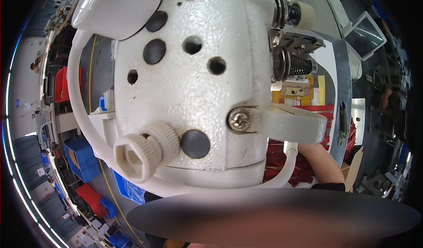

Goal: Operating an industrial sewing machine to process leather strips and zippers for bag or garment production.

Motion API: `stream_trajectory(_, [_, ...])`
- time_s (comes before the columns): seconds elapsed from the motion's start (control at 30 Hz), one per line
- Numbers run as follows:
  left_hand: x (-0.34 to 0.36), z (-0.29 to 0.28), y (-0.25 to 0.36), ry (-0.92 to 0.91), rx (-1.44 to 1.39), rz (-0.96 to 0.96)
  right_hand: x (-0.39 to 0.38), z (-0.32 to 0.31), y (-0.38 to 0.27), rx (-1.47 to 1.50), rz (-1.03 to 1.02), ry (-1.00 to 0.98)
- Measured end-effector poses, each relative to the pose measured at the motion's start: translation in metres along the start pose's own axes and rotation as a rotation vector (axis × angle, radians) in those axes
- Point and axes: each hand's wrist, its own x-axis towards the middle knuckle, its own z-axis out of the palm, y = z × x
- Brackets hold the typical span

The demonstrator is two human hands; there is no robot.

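Observation:
A white sewing machine point(176, 98) fills the middle of the head view, very close. Its dial knob point(140, 153) sticks out at the lower left, and spring tension discs point(293, 65) stand along its right side. Behind its lower right edge comes a bare forearm point(324, 164) with a dark sleeve; the machine hides the hand, so what it holds cannot be seen. Dark red fabric strips point(291, 166) lie beside that forearm. My left hand does not show.
A metal tool like thread snips point(343, 120) lies near the table's right edge. Blue bins point(81, 160) and a red bin point(90, 199) stand at left beyond a yellow floor line. A white cable point(75, 85) curves round the machine. The lower edge is blurred.

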Motion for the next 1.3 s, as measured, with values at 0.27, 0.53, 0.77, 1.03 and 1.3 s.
stream_trajectory(0.27, [-0.011,-0.011,0.009,-0.075,-0.018,-0.072,-0.006,0.005,0.008,-0.153,-0.106,0.025])
stream_trajectory(0.53, [0.005,-0.052,-0.006,-0.256,-0.246,-0.113,0.005,0.004,0.003,-0.179,-0.137,0.031])
stream_trajectory(0.77, [0.007,-0.039,-0.005,-0.322,-0.386,-0.143,0.006,-0.007,-0.003,-0.14,-0.111,0.031])
stream_trajectory(1.03, [0.005,-0.034,-0.002,-0.088,-0.527,-0.143,0.011,-0.008,-0.014,-0.374,-0.139,-0.031])
stream_trajectory(1.3, [0.011,-0.033,-0.007,0.222,-0.295,-0.045,0.03,0.007,-0.022,-0.267,-0.287,-0.011])
